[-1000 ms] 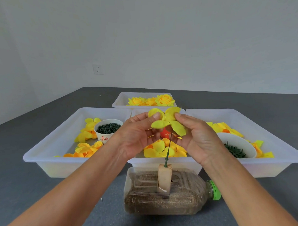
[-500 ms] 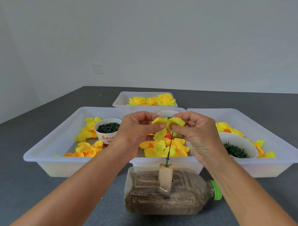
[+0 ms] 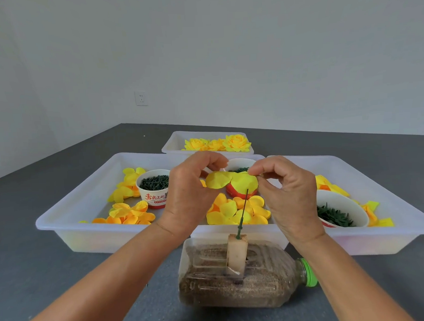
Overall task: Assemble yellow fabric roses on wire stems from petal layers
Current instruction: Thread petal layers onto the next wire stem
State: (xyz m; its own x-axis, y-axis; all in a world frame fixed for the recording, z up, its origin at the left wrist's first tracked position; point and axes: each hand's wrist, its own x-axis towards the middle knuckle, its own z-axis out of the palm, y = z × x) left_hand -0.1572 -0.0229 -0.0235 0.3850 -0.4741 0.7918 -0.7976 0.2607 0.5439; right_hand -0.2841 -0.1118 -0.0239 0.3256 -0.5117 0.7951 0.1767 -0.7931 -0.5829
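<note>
We had the yellow petal layer point(image 3: 231, 180) up above the stem, spread flat between both sets of fingertips, its round lobes fanned left and right. The thin green wire stem point(image 3: 243, 213) stood nearly upright below it, leaning slightly right, its foot stuck in the pale block point(image 3: 237, 252) on the bottle lying on its side. Finished yellow roses point(image 3: 217, 143) lay in the far tray, and loose petal layers point(image 3: 236, 211) were heaped in the middle tray.

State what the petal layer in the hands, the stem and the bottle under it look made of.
Petal layer: thin matte yellow fabric, going by its soft curl. Stem: thin, dark green and straight, probably coated wire. Bottle: clear glossy plastic with a green cap, lying on its side, its brown grainy filling visible through it.
</note>
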